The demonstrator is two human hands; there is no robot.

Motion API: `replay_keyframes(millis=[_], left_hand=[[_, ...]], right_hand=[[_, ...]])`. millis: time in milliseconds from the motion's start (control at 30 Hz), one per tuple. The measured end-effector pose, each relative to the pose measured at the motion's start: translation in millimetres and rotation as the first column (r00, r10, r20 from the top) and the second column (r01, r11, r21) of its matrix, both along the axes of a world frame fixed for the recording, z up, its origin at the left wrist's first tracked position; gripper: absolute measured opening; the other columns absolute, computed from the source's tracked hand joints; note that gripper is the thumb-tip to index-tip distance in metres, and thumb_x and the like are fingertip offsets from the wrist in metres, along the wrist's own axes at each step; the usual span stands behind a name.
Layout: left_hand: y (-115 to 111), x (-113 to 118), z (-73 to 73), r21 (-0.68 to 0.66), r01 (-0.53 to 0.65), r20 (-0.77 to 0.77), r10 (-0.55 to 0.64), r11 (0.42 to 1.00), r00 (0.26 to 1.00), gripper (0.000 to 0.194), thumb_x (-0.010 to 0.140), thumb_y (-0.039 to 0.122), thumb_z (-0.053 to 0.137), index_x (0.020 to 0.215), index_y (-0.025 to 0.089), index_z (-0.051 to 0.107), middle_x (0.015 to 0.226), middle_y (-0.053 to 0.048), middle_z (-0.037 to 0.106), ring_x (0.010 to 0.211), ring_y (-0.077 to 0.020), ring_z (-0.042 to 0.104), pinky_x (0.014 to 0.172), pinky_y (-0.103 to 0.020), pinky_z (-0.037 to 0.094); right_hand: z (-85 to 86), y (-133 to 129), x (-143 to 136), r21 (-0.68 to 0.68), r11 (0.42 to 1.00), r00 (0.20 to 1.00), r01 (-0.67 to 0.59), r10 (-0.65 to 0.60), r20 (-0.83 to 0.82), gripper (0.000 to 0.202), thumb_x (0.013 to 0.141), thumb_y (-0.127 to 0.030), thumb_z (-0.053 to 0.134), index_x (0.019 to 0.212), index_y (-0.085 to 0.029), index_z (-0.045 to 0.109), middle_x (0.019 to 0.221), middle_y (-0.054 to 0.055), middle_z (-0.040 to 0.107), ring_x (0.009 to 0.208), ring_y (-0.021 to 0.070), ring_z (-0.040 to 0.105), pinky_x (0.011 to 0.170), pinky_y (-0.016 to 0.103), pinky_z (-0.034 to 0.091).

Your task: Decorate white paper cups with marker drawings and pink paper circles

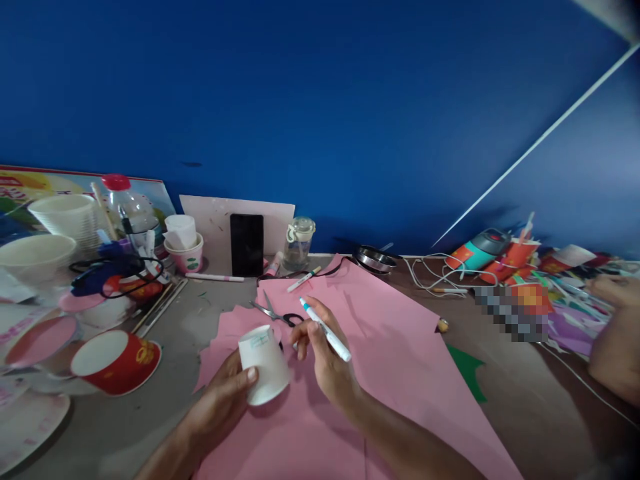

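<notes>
My left hand (223, 397) is wrapped round a white paper cup (267, 373), its thumb on the near side. The cup is tilted, narrow end up, with a small patch of green marking near that end. Between the fingers of my right hand (330, 367) is a white marker pen (327, 333) with a teal band, pointing up and left. The pen is apart from the cup. Beneath both hands lie pink paper sheets (400, 387). Black-handled scissors (275, 315) lie open just beyond the cup, and another marker (303, 280) rests farther back.
On the left stand stacked paper cups (65, 223), a red paper bowl (120, 367) on its side and a red-capped bottle (130, 210). A phone (247, 245) and a glass jar (299, 245) stand near the blue wall. Another person's arm (617, 340) rests at right among craft scraps.
</notes>
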State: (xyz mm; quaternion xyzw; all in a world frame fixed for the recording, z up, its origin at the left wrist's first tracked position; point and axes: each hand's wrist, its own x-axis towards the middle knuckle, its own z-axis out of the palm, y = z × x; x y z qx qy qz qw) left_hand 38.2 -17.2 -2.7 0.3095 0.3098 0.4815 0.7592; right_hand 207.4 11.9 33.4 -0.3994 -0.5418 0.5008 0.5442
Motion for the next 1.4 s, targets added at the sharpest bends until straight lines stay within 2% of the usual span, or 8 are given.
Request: replay_keyframes(millis=[100,300,433,567,767,967,1233,1400], left_hand=[[2.7,0.7,4.6,0.013,-0.004,0.085,0.002,1.000,0.996,0.062,0.078,0.035,0.071,0.135,0.021,0.052,0.118,-0.012,0.067,0.107,-0.0300,0.060,0.091,-0.036,0.043],[7.3,3.6,0.7,0.009,0.011,0.192,-0.013,1.000,0.981,0.053,0.088,0.029,0.058,0.139,0.025,0.047,0.128,-0.011,0.062,0.113,-0.0279,0.058,0.102,-0.039,0.037],[3.1,2.3,-3.8,0.020,0.031,0.184,-0.034,0.999,0.982,0.055,0.086,0.033,0.062,0.138,0.024,0.048,0.119,-0.010,0.066,0.099,-0.0257,0.062,0.090,-0.036,0.044],[-1.9,3.6,-1.9,-0.001,0.071,0.057,-0.071,0.997,0.996,0.072,0.071,0.039,0.078,0.135,0.022,0.049,0.107,-0.010,0.067,0.093,-0.0267,0.062,0.081,-0.036,0.047],[-1.4,10.2,5.6,0.014,0.032,-0.019,-0.032,0.999,0.999,0.069,0.067,0.032,0.082,0.128,0.021,0.052,0.115,-0.012,0.064,0.105,-0.0305,0.060,0.089,-0.041,0.045],[-0.8,9.2,-1.5,0.009,-0.063,-0.021,0.063,0.998,0.998,0.068,0.063,0.033,0.084,0.124,0.022,0.054,0.118,-0.012,0.064,0.108,-0.0302,0.059,0.091,-0.040,0.045],[-2.7,9.1,2.8,0.011,-0.044,-0.028,0.045,0.999,0.999,0.058,0.069,0.035,0.079,0.122,0.022,0.058,0.109,-0.011,0.065,0.095,-0.0269,0.061,0.072,-0.032,0.048],[-3.1,9.9,7.1,0.009,-0.065,-0.060,0.065,0.998,0.996,0.058,0.074,0.032,0.074,0.128,0.023,0.055,0.112,-0.010,0.064,0.094,-0.0242,0.059,0.071,-0.029,0.047]], right_hand=[[-4.1,-3.2,-4.6,-0.009,1.000,0.998,-0.014,0.014,0.058,0.034,0.096,-0.041,0.046,0.123,-0.020,0.048,0.084,0.004,0.063,0.074,0.0162,0.061,0.068,0.029,0.050],[-11.8,-11.0,-7.5,0.230,0.973,0.976,-0.033,-0.018,0.217,0.029,0.093,-0.027,0.047,0.121,-0.020,0.047,0.102,0.009,0.060,0.092,0.0201,0.061,0.078,0.034,0.052],[-20.4,-18.0,-9.4,0.367,0.929,0.940,-0.039,-0.090,0.328,0.038,0.091,-0.018,0.047,0.129,-0.020,0.041,0.107,0.011,0.057,0.099,0.0222,0.059,0.088,0.039,0.051],[-25.3,-24.5,-12.3,0.490,0.868,0.895,-0.082,-0.152,0.420,0.047,0.089,-0.012,0.049,0.134,-0.019,0.037,0.107,0.012,0.055,0.099,0.0236,0.058,0.088,0.041,0.051],[-26.0,-25.0,-14.8,0.543,0.837,0.878,-0.073,-0.204,0.433,0.045,0.090,-0.013,0.047,0.134,-0.017,0.037,0.105,0.012,0.056,0.097,0.0231,0.059,0.087,0.040,0.053],[-34.1,-19.0,-14.0,0.567,0.821,0.882,-0.067,-0.216,0.418,0.040,0.093,-0.018,0.044,0.132,-0.015,0.037,0.101,0.013,0.058,0.093,0.0223,0.061,0.080,0.039,0.056],[-39.3,-14.9,-12.5,0.543,0.839,0.914,-0.039,-0.190,0.360,0.038,0.096,-0.021,0.039,0.134,-0.019,0.038,0.097,0.009,0.059,0.088,0.0199,0.062,0.080,0.037,0.055],[-38.9,-10.4,-11.0,0.555,0.831,0.943,-0.043,-0.149,0.296,0.040,0.096,-0.021,0.039,0.136,-0.020,0.035,0.096,0.008,0.060,0.085,0.0191,0.063,0.078,0.036,0.055]])
